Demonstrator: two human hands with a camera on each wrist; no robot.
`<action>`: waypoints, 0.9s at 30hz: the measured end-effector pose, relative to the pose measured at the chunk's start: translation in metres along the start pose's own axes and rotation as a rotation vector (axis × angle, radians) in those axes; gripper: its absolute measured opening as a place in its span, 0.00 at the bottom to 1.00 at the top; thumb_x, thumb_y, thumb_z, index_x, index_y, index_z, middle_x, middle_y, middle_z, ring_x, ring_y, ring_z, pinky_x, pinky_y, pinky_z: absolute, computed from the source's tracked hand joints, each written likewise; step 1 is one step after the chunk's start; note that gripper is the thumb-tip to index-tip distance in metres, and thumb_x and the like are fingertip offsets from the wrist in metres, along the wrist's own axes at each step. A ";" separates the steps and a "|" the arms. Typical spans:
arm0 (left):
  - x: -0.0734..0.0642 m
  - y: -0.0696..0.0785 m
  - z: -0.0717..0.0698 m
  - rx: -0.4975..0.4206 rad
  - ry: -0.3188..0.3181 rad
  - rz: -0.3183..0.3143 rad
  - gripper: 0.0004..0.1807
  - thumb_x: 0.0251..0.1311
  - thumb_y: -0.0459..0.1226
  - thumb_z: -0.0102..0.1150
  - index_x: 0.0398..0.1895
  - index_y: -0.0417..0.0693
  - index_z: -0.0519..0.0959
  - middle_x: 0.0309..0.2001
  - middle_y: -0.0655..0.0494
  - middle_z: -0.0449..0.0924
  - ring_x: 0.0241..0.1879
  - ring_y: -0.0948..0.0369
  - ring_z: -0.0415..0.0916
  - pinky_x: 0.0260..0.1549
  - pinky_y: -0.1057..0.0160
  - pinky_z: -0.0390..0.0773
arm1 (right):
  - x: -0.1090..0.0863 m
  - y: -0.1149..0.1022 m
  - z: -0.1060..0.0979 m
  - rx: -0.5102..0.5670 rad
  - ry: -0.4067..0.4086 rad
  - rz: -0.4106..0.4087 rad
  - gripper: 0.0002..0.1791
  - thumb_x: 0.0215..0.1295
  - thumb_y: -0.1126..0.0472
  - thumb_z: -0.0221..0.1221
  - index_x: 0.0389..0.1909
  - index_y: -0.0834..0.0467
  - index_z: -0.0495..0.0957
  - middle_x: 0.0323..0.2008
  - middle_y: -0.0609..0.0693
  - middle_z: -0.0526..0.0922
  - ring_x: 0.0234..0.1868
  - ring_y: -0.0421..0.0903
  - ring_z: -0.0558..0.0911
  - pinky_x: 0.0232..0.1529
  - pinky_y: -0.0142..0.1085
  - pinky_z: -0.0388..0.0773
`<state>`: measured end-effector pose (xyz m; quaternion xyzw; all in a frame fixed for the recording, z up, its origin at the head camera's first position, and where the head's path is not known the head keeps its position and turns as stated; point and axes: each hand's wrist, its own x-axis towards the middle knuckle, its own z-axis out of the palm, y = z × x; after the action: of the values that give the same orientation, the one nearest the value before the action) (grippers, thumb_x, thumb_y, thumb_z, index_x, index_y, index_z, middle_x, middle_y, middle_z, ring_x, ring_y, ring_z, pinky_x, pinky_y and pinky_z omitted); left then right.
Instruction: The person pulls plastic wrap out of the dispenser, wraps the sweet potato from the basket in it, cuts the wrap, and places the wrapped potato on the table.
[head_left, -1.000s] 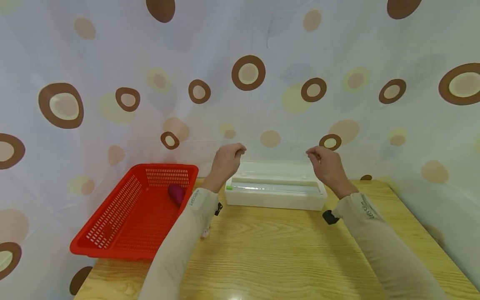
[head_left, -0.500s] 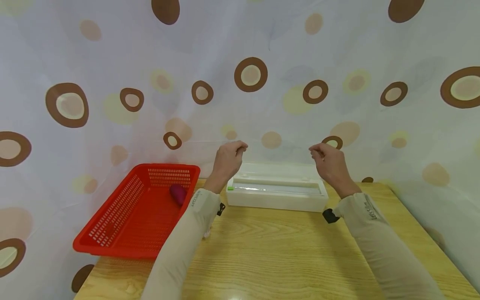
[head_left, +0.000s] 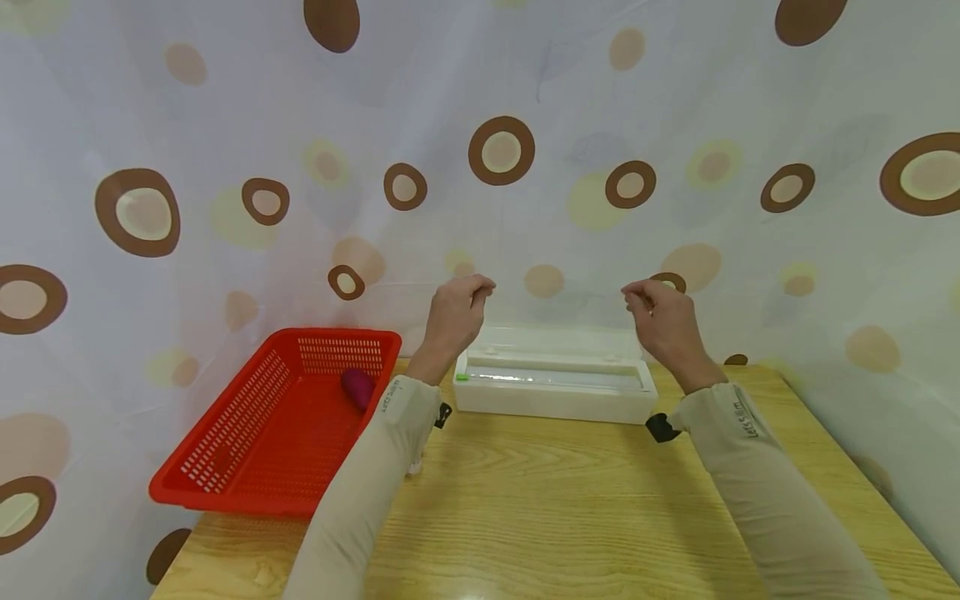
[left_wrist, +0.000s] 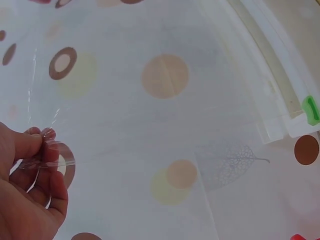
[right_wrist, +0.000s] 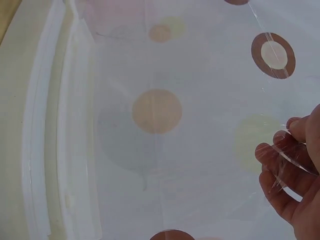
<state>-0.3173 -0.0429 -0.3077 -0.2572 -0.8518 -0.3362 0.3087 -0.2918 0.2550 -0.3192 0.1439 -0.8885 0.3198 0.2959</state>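
Observation:
A white cling film dispenser (head_left: 555, 403) with its lid raised stands at the back of the table, a clear roll inside and a green slider (head_left: 462, 377) at its left end. Over its left end, my left hand (head_left: 453, 321) pinches one corner of a clear sheet of cling film (left_wrist: 62, 163) between thumb and fingers. My right hand (head_left: 667, 327) pinches the opposite corner, the film (right_wrist: 286, 159) creased across its fingers. Between the hands the sheet is nearly invisible; faint bright lines mark its edge in both wrist views.
At the left a red plastic basket (head_left: 262, 505) holds a purple, rounded vegetable-like thing (head_left: 357, 388). A small pale thing (head_left: 415, 468) lies partly hidden by the left sleeve. A spotted curtain (head_left: 555, 225) hangs right behind the wooden table (head_left: 540, 508).
Both hands have risen slightly, still pinching the film. The whole head view has shifted a little; the dispenser and basket stay in place on the table.

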 end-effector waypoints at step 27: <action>-0.005 0.011 -0.017 -0.022 0.037 0.082 0.08 0.64 0.31 0.55 0.40 0.40 0.83 0.38 0.50 0.83 0.38 0.56 0.78 0.42 0.62 0.77 | -0.008 -0.014 -0.017 -0.014 0.054 -0.087 0.12 0.72 0.63 0.49 0.46 0.65 0.78 0.36 0.59 0.80 0.36 0.54 0.80 0.37 0.50 0.75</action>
<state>-0.3009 -0.0491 -0.2964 -0.2889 -0.8310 -0.3374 0.3349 -0.2721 0.2556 -0.3064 0.1715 -0.8753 0.3044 0.3343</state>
